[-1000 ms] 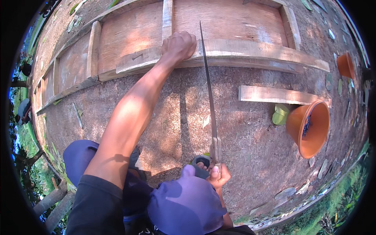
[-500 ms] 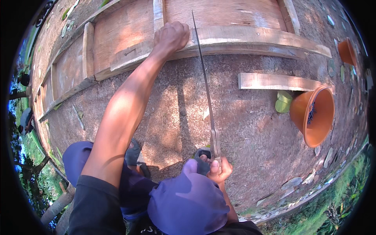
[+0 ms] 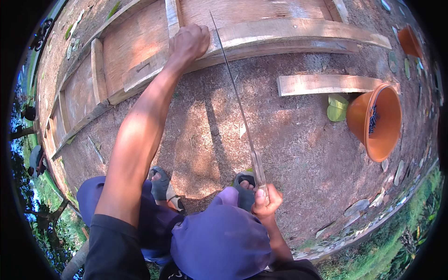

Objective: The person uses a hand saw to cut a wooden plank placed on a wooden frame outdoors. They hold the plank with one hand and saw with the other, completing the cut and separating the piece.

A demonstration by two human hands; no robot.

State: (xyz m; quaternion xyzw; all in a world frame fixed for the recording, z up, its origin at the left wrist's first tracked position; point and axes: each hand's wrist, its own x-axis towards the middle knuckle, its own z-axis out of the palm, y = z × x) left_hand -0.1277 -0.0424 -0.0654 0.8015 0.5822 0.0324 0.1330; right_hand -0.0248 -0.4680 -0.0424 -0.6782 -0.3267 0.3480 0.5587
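Note:
My left hand (image 3: 189,43) is closed round a long wooden plank (image 3: 298,29) that lies along the near side of a panelled wooden frame (image 3: 97,70). In my right hand (image 3: 268,201), close to my knee, is the handle of a handsaw (image 3: 236,93). The saw's narrow blade runs away from me and crosses the plank just right of my left hand, its tip reaching past the plank's far edge. Whether the teeth sit in a cut cannot be made out. A nail (image 3: 143,66) sticks out of the wood left of my left hand.
On the ground to the right lies a short wooden board (image 3: 322,84), beside an orange bucket (image 3: 361,121) tipped on its side with dark nails in it. Another orange pot (image 3: 409,42) stands farther off. Green leaves (image 3: 337,108) and my sandalled feet (image 3: 245,185) are nearby.
The view has shifted, so the frame and my left hand appear farther left. My right hand has drawn the saw slightly back toward me, and its blade slants more to the left.

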